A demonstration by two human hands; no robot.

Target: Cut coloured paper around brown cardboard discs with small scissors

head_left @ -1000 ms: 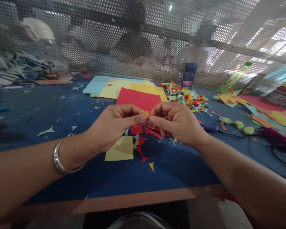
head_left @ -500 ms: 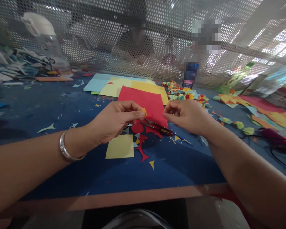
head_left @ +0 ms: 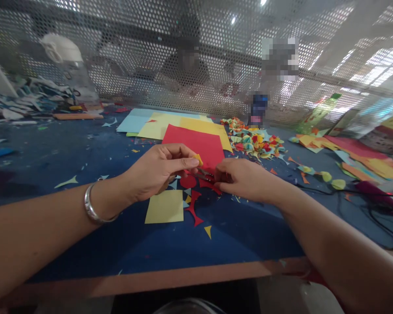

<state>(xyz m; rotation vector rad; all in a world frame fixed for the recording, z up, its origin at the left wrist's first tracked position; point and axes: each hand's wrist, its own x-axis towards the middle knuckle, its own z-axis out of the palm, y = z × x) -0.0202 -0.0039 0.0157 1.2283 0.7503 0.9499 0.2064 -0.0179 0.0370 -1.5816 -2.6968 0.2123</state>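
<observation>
A perforated metal screen (head_left: 124, 43) stands along the far side, behind the blue tabletop (head_left: 150, 248). Blue and yellow paper sheets (head_left: 131, 120) overlap at the far middle. The left hand (head_left: 167, 170) is closed in a pinch; the right hand (head_left: 245, 179) has its fingers curled, their tips hidden. A red sheet (head_left: 194, 141) lies just beyond the hands, overlapping the yellow sheets. A pile of colourful cut pieces (head_left: 258, 141) sits far right of it. A pale yellow square (head_left: 164, 207) lies nearer, below the left hand. Scissors (head_left: 208, 177) reach left from under the right hand; whether it grips them I cannot tell. A red disc (head_left: 187, 181) lies between the hands. The small yellow piece (head_left: 198, 159) is held between the left hand's thumb and finger.
</observation>
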